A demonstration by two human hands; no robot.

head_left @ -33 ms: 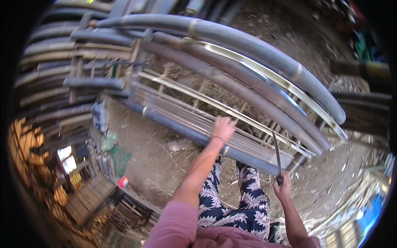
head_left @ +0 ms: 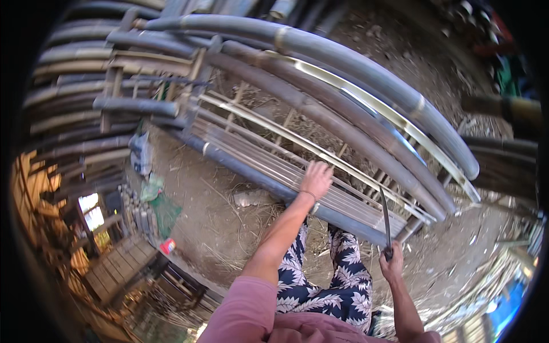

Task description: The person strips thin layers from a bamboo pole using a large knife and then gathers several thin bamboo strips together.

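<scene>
1. My view shifted slightly; hands barely moved, so same step, I'd judge.
2. Right hand (head_left: 392, 262): fingers wrapped round knife (head_left: 385, 220), blade beyond them.
3. Left hand (head_left: 316, 179): slats (head_left: 251, 147) under fingers; can't tell if gripping.

The shirt (head_left: 246, 308) is pink, the trousers (head_left: 349, 280) navy with a pale leaf print. The knife (head_left: 386, 226) has a black handle (head_left: 389, 251) and grey blade (head_left: 385, 214); the slats (head_left: 257, 155) are light brown, the net (head_left: 164, 217) green, the sheet (head_left: 509, 306) blue.
</scene>
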